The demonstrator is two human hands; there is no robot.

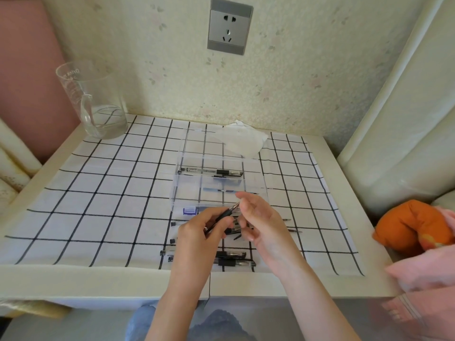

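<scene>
Checked tablecloth (110,205), pen (227,212) in left hand (197,236)

Left hand (197,233) and right hand (262,223) bare; blue jeans (141,324), mountain-print garment (221,324).

On the cloth (110,205), box (219,188) at centre; jug (98,107) at ten o'clock, tissue (242,141) at one, pens (236,263) at six.
</scene>
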